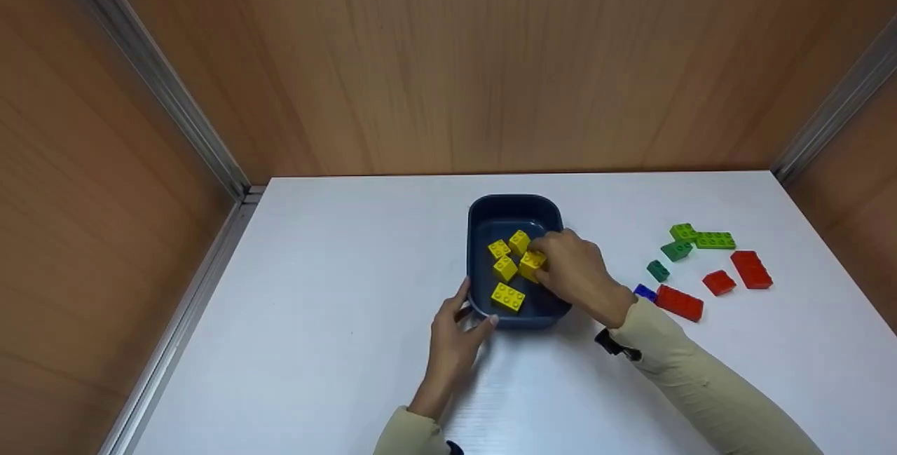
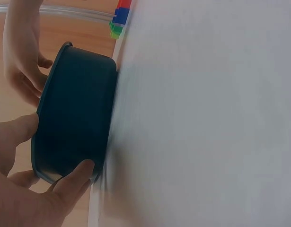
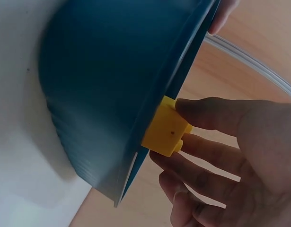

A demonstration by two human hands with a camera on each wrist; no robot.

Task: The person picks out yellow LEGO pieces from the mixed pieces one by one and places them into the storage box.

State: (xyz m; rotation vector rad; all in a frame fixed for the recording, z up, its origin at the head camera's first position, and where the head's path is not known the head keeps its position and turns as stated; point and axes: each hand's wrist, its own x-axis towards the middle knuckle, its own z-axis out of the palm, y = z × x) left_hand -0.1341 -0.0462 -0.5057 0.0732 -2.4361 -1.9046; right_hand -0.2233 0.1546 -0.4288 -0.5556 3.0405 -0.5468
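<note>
A dark blue rectangular container (image 1: 515, 324) stands on the white table. My left hand (image 1: 452, 346) holds its near left corner, thumb at the near side and fingers along the left. Over the right part of the container, my right hand (image 1: 578, 273) pinches a yellow toy brick (image 3: 165, 126) between thumb and fingers; in the right wrist view the brick shows at the container's rim, studs facing the palm. Several more yellow bricks lie inside, among them an eight-stud brick (image 1: 508, 297) near the front and a smaller brick (image 1: 519, 241) farther back.
Right of the container lie loose bricks: light green (image 1: 715, 240), dark green (image 1: 658, 271), red (image 1: 751, 270) and a blue brick (image 1: 645, 293) beside a long red brick (image 1: 680, 303). Wooden panels (image 1: 490, 62) stand behind and at both sides of the table (image 1: 315, 315).
</note>
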